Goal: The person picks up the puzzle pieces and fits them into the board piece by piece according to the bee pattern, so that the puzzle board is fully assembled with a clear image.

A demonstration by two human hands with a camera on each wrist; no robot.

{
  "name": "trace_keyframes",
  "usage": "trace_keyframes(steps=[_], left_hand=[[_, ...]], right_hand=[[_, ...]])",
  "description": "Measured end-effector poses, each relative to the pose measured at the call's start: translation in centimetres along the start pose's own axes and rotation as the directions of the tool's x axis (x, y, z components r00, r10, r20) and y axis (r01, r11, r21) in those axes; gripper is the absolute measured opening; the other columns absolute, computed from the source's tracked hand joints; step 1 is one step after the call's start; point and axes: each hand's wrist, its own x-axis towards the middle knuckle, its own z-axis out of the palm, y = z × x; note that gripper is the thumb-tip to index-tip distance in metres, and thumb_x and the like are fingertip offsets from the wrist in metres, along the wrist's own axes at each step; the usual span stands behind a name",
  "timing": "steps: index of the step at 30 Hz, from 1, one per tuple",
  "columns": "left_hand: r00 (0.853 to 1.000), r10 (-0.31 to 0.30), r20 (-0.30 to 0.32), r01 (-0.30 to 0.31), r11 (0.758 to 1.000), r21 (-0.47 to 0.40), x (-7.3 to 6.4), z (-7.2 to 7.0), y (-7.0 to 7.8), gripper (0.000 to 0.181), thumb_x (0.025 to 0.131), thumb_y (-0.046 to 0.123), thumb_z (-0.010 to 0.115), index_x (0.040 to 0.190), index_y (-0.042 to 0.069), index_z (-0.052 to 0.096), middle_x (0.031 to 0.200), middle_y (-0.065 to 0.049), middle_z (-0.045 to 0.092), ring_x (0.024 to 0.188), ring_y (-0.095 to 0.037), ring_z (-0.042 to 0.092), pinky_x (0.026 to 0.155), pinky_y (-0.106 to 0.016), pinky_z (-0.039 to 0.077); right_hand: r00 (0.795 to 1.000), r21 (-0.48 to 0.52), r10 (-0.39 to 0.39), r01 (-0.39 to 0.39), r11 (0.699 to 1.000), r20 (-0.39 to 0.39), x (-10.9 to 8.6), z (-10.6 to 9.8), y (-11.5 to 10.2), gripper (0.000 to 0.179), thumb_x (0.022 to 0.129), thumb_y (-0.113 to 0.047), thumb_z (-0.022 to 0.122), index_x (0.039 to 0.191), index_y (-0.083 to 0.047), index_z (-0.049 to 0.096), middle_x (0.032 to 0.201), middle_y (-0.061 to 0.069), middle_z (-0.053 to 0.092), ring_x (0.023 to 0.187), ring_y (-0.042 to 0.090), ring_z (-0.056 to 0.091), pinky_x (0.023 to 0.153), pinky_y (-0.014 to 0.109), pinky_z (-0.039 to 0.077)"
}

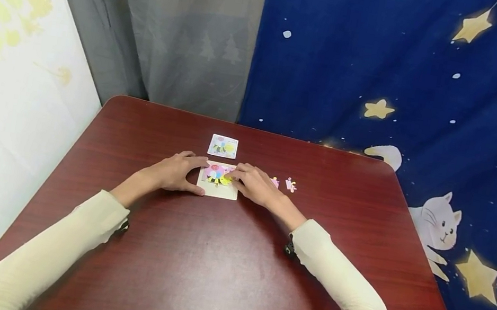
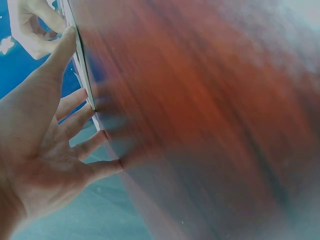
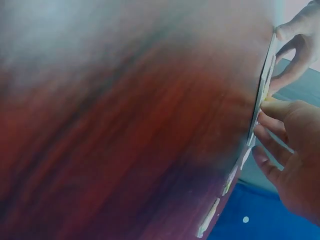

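A pale square puzzle board lies flat on the table, its upper part filled with pink pieces showing a black-and-yellow bee picture. My left hand steadies the board's left side, thumb at the lower left corner and index finger near the upper left; its fingers look straight and spread in the left wrist view. Over the right part of the picture, my right hand pinches a yellow puzzle piece against the board. That piece is mostly hidden by the fingertips, so its exact fit cannot be seen.
Behind the board lies a square picture card with a similar bee. Loose puzzle pieces lie right of the right hand, one partly hidden behind it. The dark red table ends at a blue curtain and a grey one.
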Motion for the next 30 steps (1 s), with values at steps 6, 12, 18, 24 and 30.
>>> trace_keyframes(steps=[6,12,18,24,30], left_hand=[[1.0,0.014,0.007,-0.014,1.0,0.001,0.19,0.35,0.1,0.089,0.081,0.06,0.083,0.152,0.016,0.053,0.158,-0.009,0.048,0.147,-0.043,0.035,0.107,-0.067,0.041],[1.0,0.003,-0.006,-0.003,1.0,0.003,0.24,0.26,-0.16,0.088,0.081,0.06,0.083,0.152,0.017,0.054,0.156,-0.009,0.05,0.146,-0.042,0.037,0.107,-0.066,0.041],[1.0,0.006,-0.003,-0.006,1.0,0.005,0.19,0.15,-0.25,0.087,0.082,0.059,0.084,0.152,0.016,0.054,0.157,-0.01,0.05,0.146,-0.043,0.037,0.107,-0.067,0.041],[1.0,-0.006,0.002,0.006,1.0,0.015,0.3,0.09,-0.1,0.088,0.082,0.06,0.083,0.153,0.017,0.053,0.158,-0.01,0.048,0.146,-0.043,0.036,0.107,-0.067,0.04],[1.0,-0.009,0.002,0.009,1.0,0.01,0.24,0.13,-0.11,0.087,0.082,0.059,0.083,0.153,0.017,0.053,0.156,-0.011,0.049,0.146,-0.043,0.037,0.106,-0.067,0.041]], right_hand=[[0.998,-0.048,0.051,-0.05,0.998,0.021,-0.16,-0.11,-0.58,0.026,0.1,-0.027,0.073,0.124,-0.018,0.079,0.106,0.001,0.066,0.09,0.016,0.055,0.072,0.029,0.049],[0.997,-0.051,0.072,-0.071,0.996,0.023,0.26,-0.37,-0.95,0.024,0.1,-0.025,0.072,0.122,-0.019,0.079,0.107,-0.001,0.066,0.093,0.017,0.054,0.074,0.029,0.049],[0.996,-0.025,0.091,-0.091,0.996,0.008,0.34,-0.05,-0.79,0.023,0.1,-0.026,0.073,0.122,-0.02,0.079,0.104,-0.002,0.066,0.093,0.015,0.055,0.075,0.029,0.049],[0.994,0.024,0.109,-0.109,0.994,-0.012,0.23,-0.09,-0.39,0.022,0.099,-0.028,0.074,0.119,-0.02,0.08,0.102,-0.003,0.067,0.092,0.014,0.056,0.077,0.029,0.05],[1.0,-0.024,0.018,-0.019,1.0,-0.023,-0.35,-0.18,-0.48,0.023,0.1,-0.017,0.071,0.122,-0.015,0.079,0.111,0.002,0.068,0.099,0.019,0.059,0.079,0.029,0.051]])
